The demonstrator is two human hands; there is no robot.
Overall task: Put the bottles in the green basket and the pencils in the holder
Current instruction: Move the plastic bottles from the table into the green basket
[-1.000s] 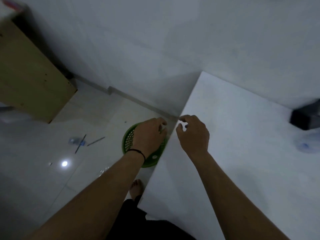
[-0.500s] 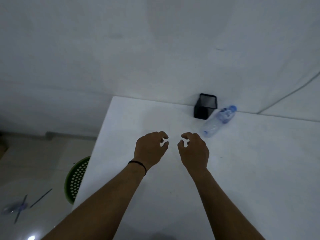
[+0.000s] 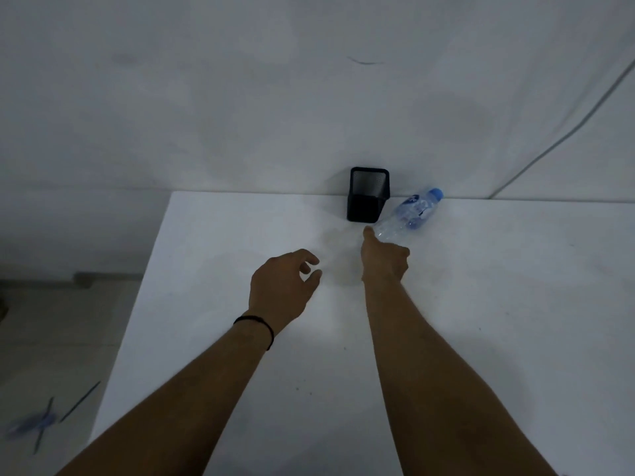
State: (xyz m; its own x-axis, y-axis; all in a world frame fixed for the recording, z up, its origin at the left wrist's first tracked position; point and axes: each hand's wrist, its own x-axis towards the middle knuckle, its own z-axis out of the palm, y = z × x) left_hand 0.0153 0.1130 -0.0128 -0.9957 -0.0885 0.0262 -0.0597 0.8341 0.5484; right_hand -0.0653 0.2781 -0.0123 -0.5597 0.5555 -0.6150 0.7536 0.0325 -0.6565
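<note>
**Right hand arrives at a bottle lying on the table; nothing sorted yet that can be seen**

A view from above shows two bare forearms stretched over a white table (image 3: 481, 304) pushed against a pale wall. The right hand (image 3: 385, 261) reaches toward a clear plastic bottle (image 3: 410, 214) with a blue cap, which lies on its side near the table's back edge, cap pointing away toward the wall. The thumb touches, or nearly touches, the bottle's base end. The other fingers curl under the hand and are hidden, so I cannot tell whether they have closed on the bottle. The left hand (image 3: 283, 286), with a thin dark band at its wrist, hovers loosely curled over bare tabletop and holds nothing.

Just left of the bottle stands a black mesh pencil holder (image 3: 368, 197), upright against the wall. Its opening faces the camera and appears empty.

On the floor at the lower left lie two thin dark pencils (image 3: 80, 401), one crossing a blurred bluish object (image 3: 29, 424) that may be a second bottle; it is too smeared to say. The green basket is not in view.

As a judgement, the task looks early: the bottle on the table must go to the basket, and the pencils have yet to be gathered and stood in the holder.
</note>
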